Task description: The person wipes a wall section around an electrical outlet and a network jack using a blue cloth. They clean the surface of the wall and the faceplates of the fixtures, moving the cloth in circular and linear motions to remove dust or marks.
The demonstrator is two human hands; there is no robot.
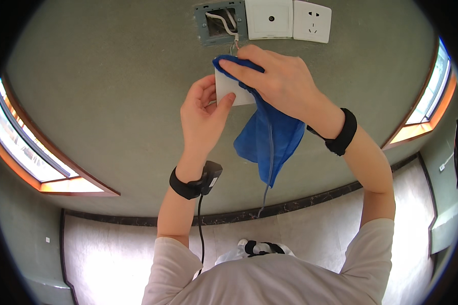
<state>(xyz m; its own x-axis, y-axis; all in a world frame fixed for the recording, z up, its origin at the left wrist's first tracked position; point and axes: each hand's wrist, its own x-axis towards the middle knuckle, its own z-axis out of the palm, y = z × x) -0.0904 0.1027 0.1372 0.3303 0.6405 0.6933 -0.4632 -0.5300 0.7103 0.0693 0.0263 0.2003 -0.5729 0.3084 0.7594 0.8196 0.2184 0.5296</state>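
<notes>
My left hand [208, 108] grips a white wall plate [233, 89] by its left and lower edge, thumb on its face. Over the plate's upper part my right hand [276, 78] presses a blue cloth [273, 137], which hangs down below it. Just above my hands, a grey wall box [203, 32] stands open with its cover off. White cable [225, 23] comes out of it, and thin wires run down behind the plate, whose back is hidden.
Beside the box on the green wall are a white socket plate with one round port [271, 30] and a white power socket [313, 32]. Windows [34, 148] lie at left and right. A black cable [201, 228] hangs from the device on my left wrist.
</notes>
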